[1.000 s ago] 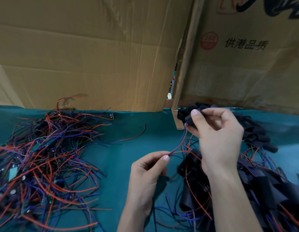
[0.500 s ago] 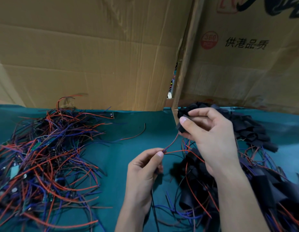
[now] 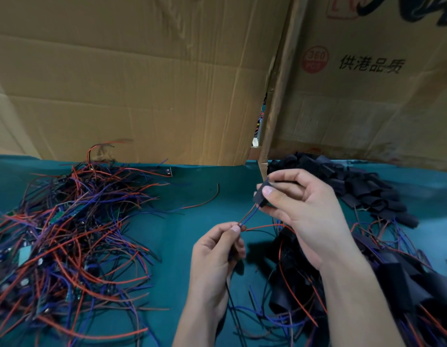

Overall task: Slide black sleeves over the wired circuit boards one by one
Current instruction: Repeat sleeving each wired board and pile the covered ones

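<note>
While the right hand (image 3: 305, 211) pinches a small flat black sleeve (image 3: 260, 197) between thumb and curled fingers, the sleeve hangs in the air above the teal cloth-covered table (image 3: 192, 221), just in front of the cardboard corner. It is matte and dark, roughly rectangular, and tilted; whether a board sits inside it cannot be told, since the thumb covers its right edge. A thin pair of red and blue wires (image 3: 247, 216) leaves its lower end and runs down and left, taut, to the left hand (image 3: 217, 256), which pinches them between thumb tip and forefinger, its other fingers curled around more dark leads that trail down past the wrist. From the head view, a big loose tangle of red, blue and black wires with small green circuit boards (image 3: 67, 241) spreads over the left part of the table, well apart from both hands. A single curved dark red wire (image 3: 204, 201) lies alone on the cloth between that tangle and the hands. Behind the right hand, a heap of empty black sleeves (image 3: 355, 186) lies against the back of the table. Below and right of the hands, a pile of black-sleeved pieces with red and blue leads (image 3: 405, 284) crowds the near right corner, partly hidden by the right forearm. Two brown corrugated cardboard sheets (image 3: 142, 83) stand upright behind the table, the right one bearing printed black characters and a red round stamp (image 3: 315, 58).
</note>
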Demonstrator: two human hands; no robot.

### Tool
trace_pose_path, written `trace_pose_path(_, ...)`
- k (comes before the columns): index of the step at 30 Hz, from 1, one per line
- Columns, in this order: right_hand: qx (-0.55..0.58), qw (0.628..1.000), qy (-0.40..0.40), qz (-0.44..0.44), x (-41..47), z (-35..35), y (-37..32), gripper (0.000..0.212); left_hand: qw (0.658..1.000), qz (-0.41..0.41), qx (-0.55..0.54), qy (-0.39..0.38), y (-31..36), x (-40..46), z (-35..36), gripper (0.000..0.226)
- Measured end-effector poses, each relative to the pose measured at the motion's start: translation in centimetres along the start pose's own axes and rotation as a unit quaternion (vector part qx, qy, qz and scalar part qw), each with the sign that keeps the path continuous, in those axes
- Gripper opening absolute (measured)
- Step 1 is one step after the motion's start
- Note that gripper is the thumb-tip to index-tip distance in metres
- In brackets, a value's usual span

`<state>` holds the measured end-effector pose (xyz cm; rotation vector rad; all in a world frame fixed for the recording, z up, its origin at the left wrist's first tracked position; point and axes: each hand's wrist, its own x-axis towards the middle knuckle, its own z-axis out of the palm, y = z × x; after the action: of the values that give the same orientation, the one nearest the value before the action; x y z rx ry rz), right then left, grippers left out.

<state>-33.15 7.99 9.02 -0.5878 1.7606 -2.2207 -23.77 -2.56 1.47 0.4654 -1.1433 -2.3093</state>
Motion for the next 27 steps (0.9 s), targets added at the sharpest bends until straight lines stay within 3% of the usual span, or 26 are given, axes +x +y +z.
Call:
trace_pose_path(6,0.070,0.996,-0.047,0.043,0.0,0.0,0.1,0.038,1.000,0.000,0.011,-0.001,0.0,0.0,0.1,0.014)
trace_pose_path(9,-0.014,0.995,-0.064,0.078,-0.1,0.4,0.9,0.050,1.000,0.003,0.019,-0.010,0.0,0.0,0.0,0.011)
trace_pose_path(12,-0.058,0.991,-0.072,0.097,-0.1,0.8,1.7,0.076,0.999,0.005,0.031,-0.012,0.0,0.0,-0.2,0.007)
trace_pose_path(15,-0.084,0.991,-0.057,0.086,0.1,1.0,2.2,0.093,0.999,0.004,0.038,-0.010,-0.1,0.0,-0.2,0.031)
trace_pose_path(18,-0.094,0.993,-0.031,0.061,0.2,0.9,2.4,0.093,0.999,-0.002,0.036,-0.023,0.1,-0.1,0.0,0.020)
trace_pose_path(22,-0.055,0.997,0.057,0.005,0.6,0.6,2.0,0.091,1.000,-0.008,0.003,-0.028,0.1,-0.3,0.2,0.022)
trace_pose_path(27,-0.020,0.993,0.111,-0.033,0.7,0.4,1.7,0.096,1.000,0.012,0.007,0.001,-0.2,-0.3,0.1,0.006)
